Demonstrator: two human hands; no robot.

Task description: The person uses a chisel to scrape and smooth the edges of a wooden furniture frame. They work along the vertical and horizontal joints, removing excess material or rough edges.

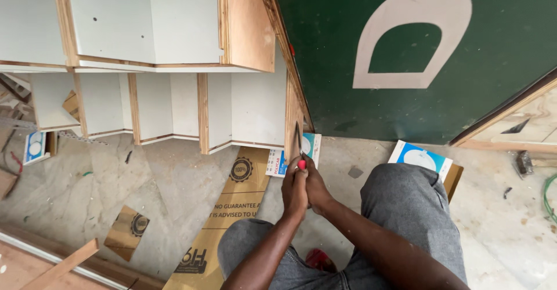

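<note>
Both hands clenched together on one screwdriver point(299, 145): left hand point(294, 192) and right hand point(316, 187) wrapped round its red handle, over the knees. Shaft ran up, tip against the plywood cabinet point(293, 113) edge. Blue-white box point(293, 155) on the floor point(145, 185) just behind. Green panel point(348, 93) beyond.

The screwdriver point(299, 148) has a dark metal shaft and glossy red plastic handle; the cabinet point(174, 64) is matt white laminated plywood.
</note>
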